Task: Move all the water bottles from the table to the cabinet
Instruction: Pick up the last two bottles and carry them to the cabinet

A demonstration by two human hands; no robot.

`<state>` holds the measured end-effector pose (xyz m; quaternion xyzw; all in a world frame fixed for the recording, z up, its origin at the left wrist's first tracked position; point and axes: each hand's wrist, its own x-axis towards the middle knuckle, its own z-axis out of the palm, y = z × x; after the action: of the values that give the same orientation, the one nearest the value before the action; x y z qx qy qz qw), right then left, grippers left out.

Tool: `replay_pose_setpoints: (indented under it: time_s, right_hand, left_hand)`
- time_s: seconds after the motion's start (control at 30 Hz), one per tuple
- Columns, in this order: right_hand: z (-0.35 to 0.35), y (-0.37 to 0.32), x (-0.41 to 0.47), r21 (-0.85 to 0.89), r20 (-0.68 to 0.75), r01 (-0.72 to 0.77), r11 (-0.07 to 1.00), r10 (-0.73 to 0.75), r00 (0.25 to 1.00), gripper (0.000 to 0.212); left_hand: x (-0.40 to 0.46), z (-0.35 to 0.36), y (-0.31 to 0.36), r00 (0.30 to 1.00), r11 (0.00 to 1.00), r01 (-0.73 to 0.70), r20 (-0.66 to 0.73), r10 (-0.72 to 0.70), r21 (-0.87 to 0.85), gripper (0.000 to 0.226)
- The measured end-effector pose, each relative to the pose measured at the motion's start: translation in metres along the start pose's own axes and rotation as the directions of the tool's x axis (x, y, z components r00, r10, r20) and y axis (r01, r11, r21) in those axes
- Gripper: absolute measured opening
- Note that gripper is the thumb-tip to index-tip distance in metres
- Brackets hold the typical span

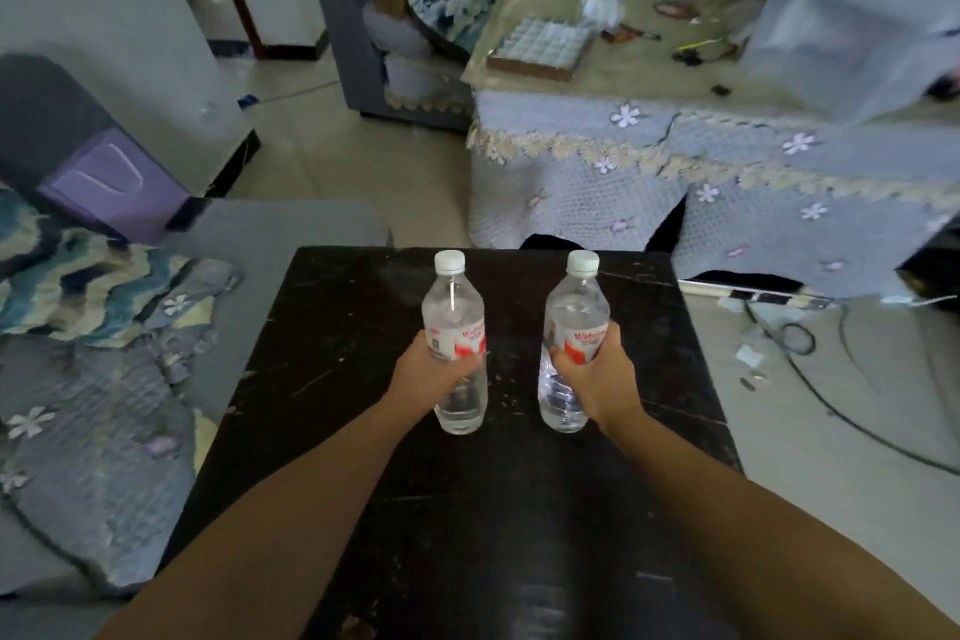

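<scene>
Two clear water bottles with white caps and red-and-white labels stand upright over a scratched black table (332,379). My left hand (423,372) is wrapped around the middle of the left bottle (453,307). My right hand (597,369) grips the right bottle (575,312) at its label. Both bottle bases sit at or just above the tabletop; I cannot tell if they touch it. No cabinet is clearly identifiable in view.
A grey sofa with a patterned blue blanket (93,286) lies to the left. A low table under a lilac flowered cloth (675,172) stands ahead right, with a tray (540,47) and small clutter. Cables and a power strip (769,296) lie on the floor at right.
</scene>
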<state>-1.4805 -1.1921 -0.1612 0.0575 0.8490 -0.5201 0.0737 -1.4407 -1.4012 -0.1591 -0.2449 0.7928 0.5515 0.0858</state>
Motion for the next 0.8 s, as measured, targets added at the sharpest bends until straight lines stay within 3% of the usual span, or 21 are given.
replay_pose_setpoints:
  time_s: [0.23,0.37,0.43,0.6,0.8]
  right_hand:
    - [-0.149,0.058,-0.065,-0.070,-0.181,-0.076,0.995,0.062,0.982,0.057]
    - [-0.244,0.106,-0.129,-0.100,-0.320,-0.158,0.982,0.119,0.940,0.058]
    - [-0.291,0.134,-0.166,-0.098,-0.382,-0.221,0.970,0.168,0.909,0.064]
    - [-0.394,0.214,-0.270,-0.030,-0.539,-0.355,0.934,0.284,0.793,0.060]
    - [-0.480,0.304,-0.394,0.072,-0.658,-0.526,0.847,0.437,0.613,0.057]
  left_hand:
    - [-0.064,0.129,0.063,0.965,0.970,-0.155,0.239,0.108,0.188,0.061]
    - [-0.132,0.218,0.092,0.896,0.924,-0.290,0.409,0.170,0.250,0.022]
    - [-0.170,0.268,0.097,0.856,0.892,-0.355,0.481,0.189,0.280,0.017]
    - [-0.275,0.397,0.098,0.717,0.826,-0.486,0.671,0.189,0.287,0.021]
    - [-0.378,0.531,0.083,0.575,0.772,-0.557,0.813,0.092,0.306,0.053]
